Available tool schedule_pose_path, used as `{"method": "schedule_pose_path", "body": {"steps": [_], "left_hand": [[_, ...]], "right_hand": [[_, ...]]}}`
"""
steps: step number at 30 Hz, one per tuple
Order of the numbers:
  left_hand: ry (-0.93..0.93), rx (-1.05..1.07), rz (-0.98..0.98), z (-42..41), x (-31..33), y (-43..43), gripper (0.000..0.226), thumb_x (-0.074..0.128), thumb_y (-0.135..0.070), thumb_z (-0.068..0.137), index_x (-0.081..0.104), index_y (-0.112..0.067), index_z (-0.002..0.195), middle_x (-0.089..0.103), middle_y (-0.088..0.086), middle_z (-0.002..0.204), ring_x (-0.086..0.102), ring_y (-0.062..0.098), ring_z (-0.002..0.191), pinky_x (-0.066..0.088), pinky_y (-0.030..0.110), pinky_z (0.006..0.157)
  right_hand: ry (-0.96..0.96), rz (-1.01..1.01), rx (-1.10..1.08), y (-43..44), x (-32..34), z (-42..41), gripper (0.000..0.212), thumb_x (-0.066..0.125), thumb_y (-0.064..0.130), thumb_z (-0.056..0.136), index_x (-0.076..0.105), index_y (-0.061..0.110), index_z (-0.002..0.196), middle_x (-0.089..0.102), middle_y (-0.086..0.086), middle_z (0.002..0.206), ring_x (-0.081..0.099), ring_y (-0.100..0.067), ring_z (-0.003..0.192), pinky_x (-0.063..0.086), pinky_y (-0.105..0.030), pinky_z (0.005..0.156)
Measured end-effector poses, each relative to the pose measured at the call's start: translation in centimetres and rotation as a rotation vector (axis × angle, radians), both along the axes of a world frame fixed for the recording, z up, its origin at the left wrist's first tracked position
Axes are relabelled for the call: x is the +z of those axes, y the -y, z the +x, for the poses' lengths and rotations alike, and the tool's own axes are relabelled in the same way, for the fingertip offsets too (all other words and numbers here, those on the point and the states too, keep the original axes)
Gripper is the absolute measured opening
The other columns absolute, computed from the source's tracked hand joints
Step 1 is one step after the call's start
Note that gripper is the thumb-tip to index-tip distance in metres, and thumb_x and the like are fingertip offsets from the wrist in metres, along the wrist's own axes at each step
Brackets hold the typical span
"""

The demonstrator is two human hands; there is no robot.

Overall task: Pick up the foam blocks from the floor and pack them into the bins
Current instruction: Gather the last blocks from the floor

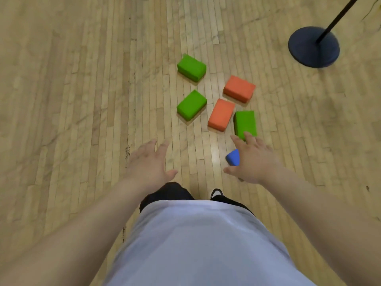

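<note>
Because your right hand (253,162) hangs over it, the blue foam block (233,157) shows only as a rounded corner at the hand's left edge, so its shape and heading cannot be told. That hand's fingertips (248,135) overlap the near end of the nearest green block (245,122); whether they touch it is unclear. Its grip is apart, fingers spread, nothing in it. Your left hand (147,162) reaches over the wooden floor (82,100) left of the blocks, its grip likewise apart and holding nothing. Motion blur softens every edge. The blocks lie on the floor ahead of you, a little right of centre. The nearest green block runs its long axis almost straight away from you. Just beside it on the left, the near orange block (221,115) slants from near-left to far-right. Beyond them the far orange block (239,89) runs from far-left to near-right. The left green block (191,105) lies apart from the orange pair and slants near-left to far-right; the far green block (191,68), beyond it, slants far-left to near-right. Your pale shirt (195,244) hides the floor beneath you and most of your dark shoes (216,193). At top right a round dark stand base (313,46) sits on the floor, its pole (338,17) cut off by the frame's corner.
</note>
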State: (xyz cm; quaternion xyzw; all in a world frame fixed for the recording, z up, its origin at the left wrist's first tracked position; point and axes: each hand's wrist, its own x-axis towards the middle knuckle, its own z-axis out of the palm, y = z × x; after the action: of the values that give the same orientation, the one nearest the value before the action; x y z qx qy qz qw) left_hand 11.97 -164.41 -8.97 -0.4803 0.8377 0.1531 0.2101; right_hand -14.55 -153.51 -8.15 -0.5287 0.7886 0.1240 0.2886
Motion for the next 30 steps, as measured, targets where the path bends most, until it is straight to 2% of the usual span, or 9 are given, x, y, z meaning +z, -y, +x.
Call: {"method": "schedule_pose_path", "body": {"steps": [6,14,19,24,28,30], "left_hand": [[0.020,-0.007,0.019,-6.3,-1.7,13.3,0.092,0.051,-0.072,0.090,0.008,-0.031,0.161,0.014,0.009,0.168,0.017,0.030,0.154,0.025,0.051,0.122],[0.045,-0.174,0.111,-16.2,-8.5,34.9,0.096,0.056,-0.072,0.088,0.009,-0.031,0.161,0.019,0.009,0.166,0.020,0.029,0.152,0.028,0.048,0.120],[0.121,-0.285,0.183,-21.7,-13.8,45.1,0.096,0.054,-0.069,0.089,0.003,-0.030,0.161,0.013,0.012,0.166,0.021,0.033,0.151,0.030,0.050,0.118],[0.130,-0.240,0.233,-25.2,-26.6,50.3,0.099,0.058,-0.069,0.087,0.001,-0.032,0.160,0.014,0.013,0.165,0.024,0.035,0.148,0.032,0.051,0.116],[0.093,-0.092,0.297,-27.3,-42.8,52.6,0.114,0.065,-0.075,0.079,-0.008,-0.033,0.156,0.024,0.015,0.159,0.034,0.039,0.142,0.040,0.055,0.110],[0.078,0.013,0.321,-28.0,-51.5,53.4,0.119,0.069,-0.073,0.077,-0.008,-0.032,0.157,0.025,0.016,0.159,0.032,0.038,0.144,0.039,0.055,0.111]], "right_hand": [[0.004,0.032,-0.016,12.2,-1.8,-6.7,0.113,0.062,0.077,0.078,0.000,0.035,0.162,0.003,-0.009,0.171,0.014,-0.037,0.154,0.026,-0.054,0.121],[0.043,0.165,-0.170,30.1,-8.1,-13.7,0.113,0.064,0.073,0.079,-0.002,0.035,0.163,0.003,-0.010,0.171,0.015,-0.037,0.154,0.025,-0.054,0.120],[0.066,0.232,-0.152,39.7,-13.4,-18.0,0.113,0.063,0.073,0.079,0.000,0.030,0.163,0.005,-0.014,0.169,0.020,-0.039,0.151,0.031,-0.055,0.118],[0.074,0.307,-0.052,46.4,-26.4,-22.6,0.118,0.066,0.074,0.075,-0.002,0.032,0.162,0.006,-0.016,0.168,0.018,-0.043,0.151,0.031,-0.056,0.117],[-0.005,0.344,0.122,49.5,-43.6,-26.1,0.120,0.068,0.072,0.073,-0.006,0.036,0.160,0.000,-0.017,0.169,0.015,-0.044,0.152,0.026,-0.057,0.119],[-0.064,0.373,0.181,50.3,-52.2,-27.7,0.123,0.069,0.075,0.070,-0.008,0.039,0.159,-0.002,-0.017,0.169,0.013,-0.042,0.153,0.024,-0.058,0.120]]}}
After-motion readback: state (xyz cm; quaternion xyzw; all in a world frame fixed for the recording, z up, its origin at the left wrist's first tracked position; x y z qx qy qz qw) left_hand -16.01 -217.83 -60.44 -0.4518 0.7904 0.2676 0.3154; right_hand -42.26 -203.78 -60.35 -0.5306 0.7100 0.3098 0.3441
